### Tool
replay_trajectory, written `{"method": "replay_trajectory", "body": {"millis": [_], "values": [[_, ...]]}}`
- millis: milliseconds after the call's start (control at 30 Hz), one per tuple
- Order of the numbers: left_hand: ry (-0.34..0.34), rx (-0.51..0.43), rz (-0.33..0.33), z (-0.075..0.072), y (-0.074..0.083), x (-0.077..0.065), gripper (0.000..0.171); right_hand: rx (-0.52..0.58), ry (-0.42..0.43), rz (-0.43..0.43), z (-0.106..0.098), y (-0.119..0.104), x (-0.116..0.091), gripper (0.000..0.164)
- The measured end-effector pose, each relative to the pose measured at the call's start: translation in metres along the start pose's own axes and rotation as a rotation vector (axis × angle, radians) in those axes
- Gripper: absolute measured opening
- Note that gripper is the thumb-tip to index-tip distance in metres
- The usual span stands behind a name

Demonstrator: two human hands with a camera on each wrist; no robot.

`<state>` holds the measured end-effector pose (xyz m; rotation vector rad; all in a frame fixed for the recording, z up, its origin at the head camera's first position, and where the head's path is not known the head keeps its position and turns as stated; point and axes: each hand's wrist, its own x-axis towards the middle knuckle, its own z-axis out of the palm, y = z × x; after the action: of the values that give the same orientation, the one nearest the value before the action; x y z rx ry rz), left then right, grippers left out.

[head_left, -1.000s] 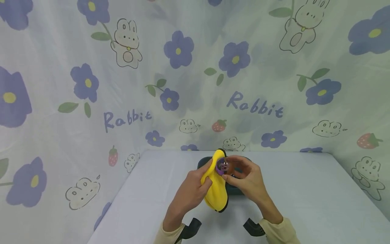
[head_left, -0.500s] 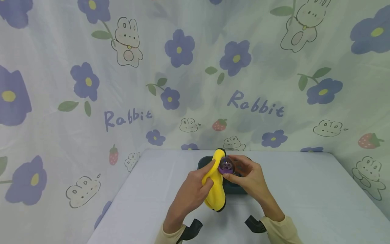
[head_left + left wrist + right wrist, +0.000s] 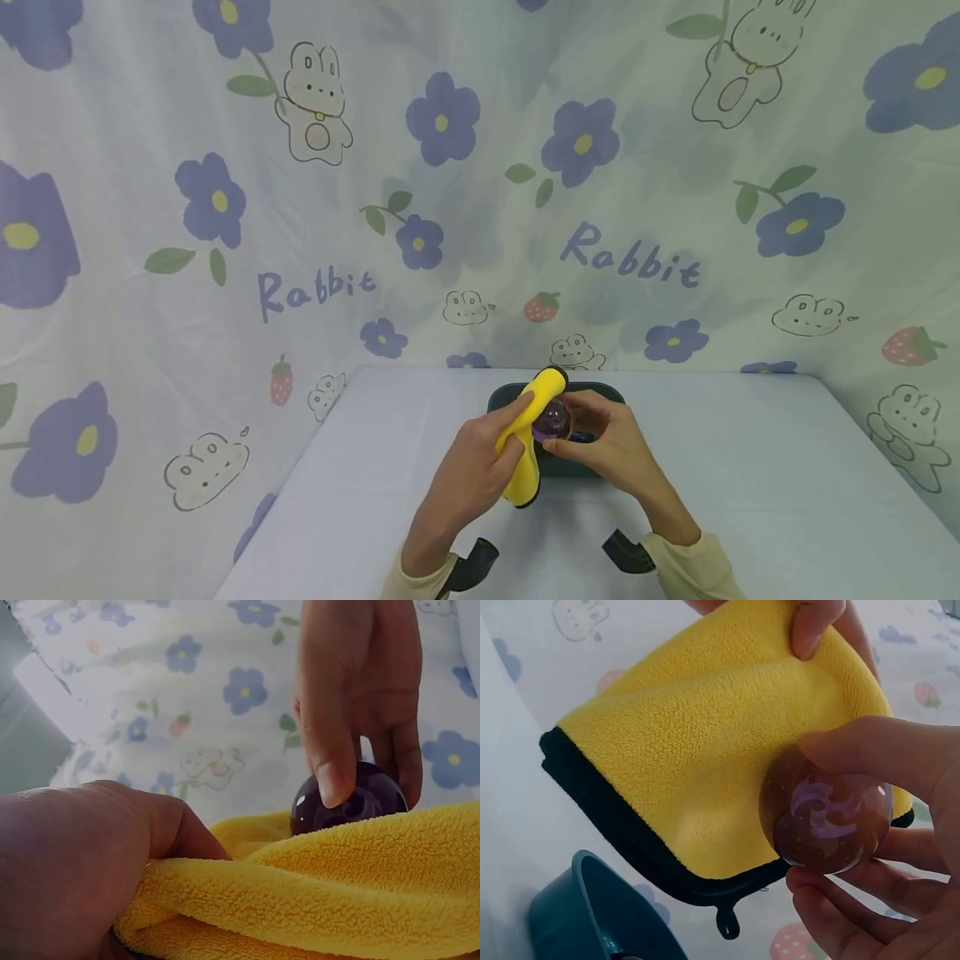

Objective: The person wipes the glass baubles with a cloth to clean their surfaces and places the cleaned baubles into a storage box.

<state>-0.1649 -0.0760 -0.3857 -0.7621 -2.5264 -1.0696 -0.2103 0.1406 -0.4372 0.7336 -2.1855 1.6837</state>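
Observation:
A yellow plush cloth (image 3: pixel 682 742) with black edging and a hanging loop is pinched in my left hand (image 3: pixel 474 457). Against the cloth sits a see-through purple ball (image 3: pixel 826 817), gripped between the thumb and fingers of my right hand (image 3: pixel 611 442). A pale purple swirl shows inside the ball in the right wrist view. From the left wrist view, the cloth's folds cover the lower part of the ball (image 3: pixel 349 799). My left thumb (image 3: pixel 810 634) presses on the cloth above the ball, apart from it.
Behind and below the hands, a dark teal tub (image 3: pixel 573 472) stands on the white table (image 3: pixel 360 467). Something small and dark purple (image 3: pixel 582 437) shows inside it, mostly hidden. A curtain (image 3: pixel 480 183) with flowers and rabbits hangs behind the table.
The ball has turned in my right hand, and its purple side has shifted. The cloth's top has tipped right over the ball, while its lower end has swung left and up.

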Motion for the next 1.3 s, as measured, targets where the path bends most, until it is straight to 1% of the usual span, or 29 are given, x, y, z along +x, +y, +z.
{"method": "replay_trajectory", "body": {"millis": [167,367,533,733,867,967,1100,1167,1300], "values": [[0.018,0.011,0.031,0.001,-0.001,0.001,0.051,0.006,-0.041,-0.021,0.003,-0.001,-0.001,0.053],[0.005,-0.004,0.046,0.000,-0.008,0.005,0.050,-0.021,-0.081,-0.026,0.005,-0.008,-0.003,0.057],[-0.028,-0.026,0.025,-0.001,-0.015,0.007,0.053,-0.012,-0.091,-0.059,0.006,-0.010,-0.004,0.053],[-0.050,-0.078,-0.012,-0.003,-0.020,0.009,0.053,0.093,-0.094,-0.139,0.007,-0.011,-0.004,0.050],[-0.054,-0.104,-0.022,-0.003,-0.021,0.009,0.054,0.163,-0.071,-0.149,0.008,-0.013,-0.003,0.052],[-0.056,-0.111,-0.023,-0.004,-0.021,0.009,0.055,0.189,-0.040,-0.138,0.010,-0.015,-0.003,0.053],[-0.064,-0.102,-0.025,-0.004,-0.020,0.009,0.056,0.194,0.030,-0.128,0.012,-0.015,-0.004,0.053],[-0.075,-0.094,-0.036,-0.004,-0.020,0.009,0.056,0.186,0.069,-0.128,0.012,-0.013,-0.004,0.053],[-0.100,-0.089,-0.060,-0.003,-0.018,0.008,0.056,0.190,0.139,-0.099,0.012,-0.012,-0.003,0.053]]}}
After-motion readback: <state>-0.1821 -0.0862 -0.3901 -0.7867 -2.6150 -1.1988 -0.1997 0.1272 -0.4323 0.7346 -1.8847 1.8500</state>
